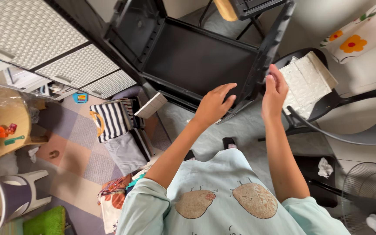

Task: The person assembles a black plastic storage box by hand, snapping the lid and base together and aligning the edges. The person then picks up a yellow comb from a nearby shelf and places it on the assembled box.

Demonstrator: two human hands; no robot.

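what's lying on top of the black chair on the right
A white quilted padded sheet lies on the black chair, covering most of the seat. What is underneath the sheet cannot be seen.

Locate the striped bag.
In the head view, the striped bag sits on the floor at left, beside the grey folded fabric, left of the left hand.

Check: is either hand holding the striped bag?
No, both the left hand and right hand are at the black frame; the striped bag lies apart.

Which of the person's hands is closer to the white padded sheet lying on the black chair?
The right hand, raised just left of the white padded sheet. The left hand is farther left, over the black plastic drawer frame.
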